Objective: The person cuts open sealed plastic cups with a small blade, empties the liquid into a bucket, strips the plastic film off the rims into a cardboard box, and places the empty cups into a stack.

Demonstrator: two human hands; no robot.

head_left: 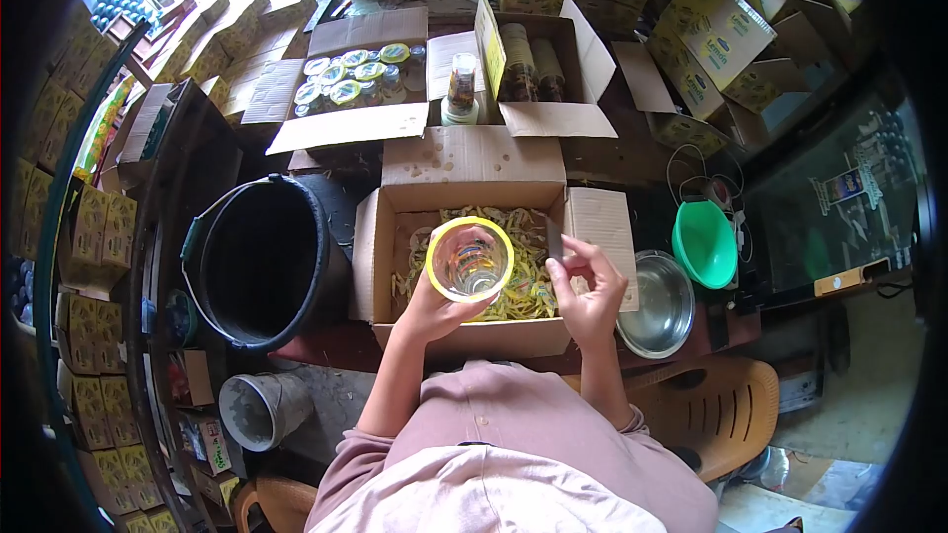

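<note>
Cloth [484,494], left hand [433,310] around cup [470,259], right hand [591,296] in pinch on strip [554,237]

A small gap lies between the cup [471,259] and the dark strip [555,239] in the right grip [592,296]. A hand could pass there into the box [474,338]. The cup and the left grip [432,312] block the middle. On the left, the big black bucket [328,266] stands in the way. On the right, a flap [598,232] sticks out by the metal bowl [681,311]. Two open boxes [351,128] stand at the back.
</note>
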